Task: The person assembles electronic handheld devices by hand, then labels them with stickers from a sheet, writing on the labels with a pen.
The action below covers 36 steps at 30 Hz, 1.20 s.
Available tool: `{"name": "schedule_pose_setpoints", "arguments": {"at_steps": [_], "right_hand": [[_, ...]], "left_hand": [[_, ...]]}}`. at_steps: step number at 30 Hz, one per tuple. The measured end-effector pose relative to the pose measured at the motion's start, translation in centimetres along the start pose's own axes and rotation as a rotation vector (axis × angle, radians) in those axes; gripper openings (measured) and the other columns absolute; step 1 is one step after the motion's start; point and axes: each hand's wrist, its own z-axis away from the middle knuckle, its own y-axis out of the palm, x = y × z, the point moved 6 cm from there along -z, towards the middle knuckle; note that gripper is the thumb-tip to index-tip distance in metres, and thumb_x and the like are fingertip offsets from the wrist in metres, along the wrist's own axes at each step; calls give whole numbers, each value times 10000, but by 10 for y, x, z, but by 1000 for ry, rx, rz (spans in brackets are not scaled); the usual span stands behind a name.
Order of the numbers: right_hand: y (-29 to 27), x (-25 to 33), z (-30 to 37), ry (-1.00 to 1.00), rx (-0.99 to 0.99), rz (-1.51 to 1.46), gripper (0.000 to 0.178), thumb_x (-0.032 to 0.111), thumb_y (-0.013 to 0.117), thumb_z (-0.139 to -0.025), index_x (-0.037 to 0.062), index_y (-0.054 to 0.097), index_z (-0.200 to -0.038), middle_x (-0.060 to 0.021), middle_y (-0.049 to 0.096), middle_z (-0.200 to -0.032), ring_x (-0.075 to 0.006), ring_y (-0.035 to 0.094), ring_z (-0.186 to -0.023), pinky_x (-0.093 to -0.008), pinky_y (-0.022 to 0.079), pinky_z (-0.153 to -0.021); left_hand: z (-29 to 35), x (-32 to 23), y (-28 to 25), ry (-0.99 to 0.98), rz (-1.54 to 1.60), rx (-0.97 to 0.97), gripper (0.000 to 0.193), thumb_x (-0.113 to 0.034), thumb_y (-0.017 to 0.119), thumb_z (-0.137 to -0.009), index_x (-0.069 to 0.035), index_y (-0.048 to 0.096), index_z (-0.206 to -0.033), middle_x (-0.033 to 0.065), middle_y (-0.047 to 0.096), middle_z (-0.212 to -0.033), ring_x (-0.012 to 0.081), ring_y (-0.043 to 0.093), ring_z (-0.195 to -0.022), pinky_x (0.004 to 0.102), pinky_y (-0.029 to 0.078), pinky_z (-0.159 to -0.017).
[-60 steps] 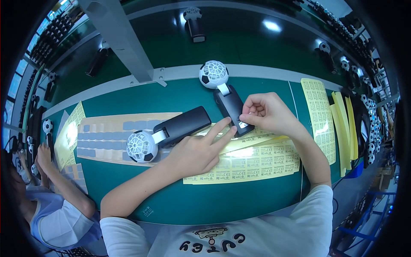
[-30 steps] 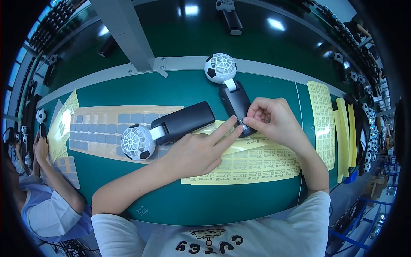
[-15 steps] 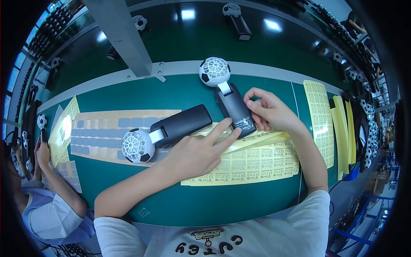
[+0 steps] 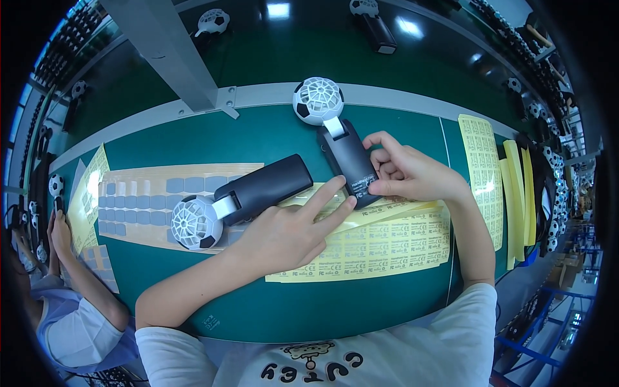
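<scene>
A black handheld fan (image 4: 347,155) with a white football-patterned head lies at an angle in front of me. My right hand (image 4: 412,173) is closed at its right side, fingers curled against the handle, thumb pressing by the white print (image 4: 362,187) near the lower end. My left hand (image 4: 284,235) has its index and middle fingers stretched apart, their tips touching the left side of that end. Under both hands lie yellow label sheets (image 4: 387,248), partly covered. A second black fan (image 4: 267,187) rests left of my left hand, head toward the left, on a sheet of grey stickers (image 4: 138,200).
More yellow label sheets (image 4: 482,174) lie at the right edge of the green table (image 4: 258,309). A metal post (image 4: 164,51) stands at the far edge. Beyond it, a dark green surface carries other fans (image 4: 377,32). At far left sits a co-worker (image 4: 84,316).
My right hand's thumb has come down onto the printed end of the handle, where it was raised beside the fan. The view has shifted slightly; my left hand keeps its place against the fan.
</scene>
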Motion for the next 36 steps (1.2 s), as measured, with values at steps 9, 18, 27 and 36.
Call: {"name": "schedule_pose_setpoints", "arguments": {"at_steps": [9, 18, 27, 36], "right_hand": [[10, 43, -14, 135, -186, 346, 739, 262, 690, -698, 51, 293, -1285, -141, 600, -753, -205, 565, -560, -258, 420, -490], [-102, 29, -92, 110, -702, 352, 638, 418, 576, -806, 55, 338, -1273, -191, 613, -833, -312, 610, -730, -357, 482, -675], [-186, -109, -80, 346, -752, 618, 280, 267, 531, -869, 115, 601, -1093, -116, 617, -1063, -255, 591, -881, -318, 451, -826], [-38, 25, 22, 281, -653, 616, 218, 166, 545, -860, 88, 632, -1044, -121, 637, -945, -226, 589, -766, -312, 471, -726]], "left_hand": [[7, 3, 2, 73, 43, -150, 419, -55, 542, -741, -19, 507, -1157, 144, 523, -1096, 188, 538, -536, 239, 473, -471], [13, -1, -7, 102, 161, -249, 254, -78, 525, -779, -1, 538, -1020, 134, 579, -873, 253, 576, -605, 309, 493, -552], [14, 5, -4, 175, 369, -357, 246, -55, 544, -793, 2, 559, -1032, 104, 604, -889, 206, 555, -607, 299, 465, -585], [16, 7, -9, 68, 505, -288, 264, -41, 578, -779, -29, 556, -1042, 93, 611, -885, 204, 554, -615, 298, 453, -584]]}}
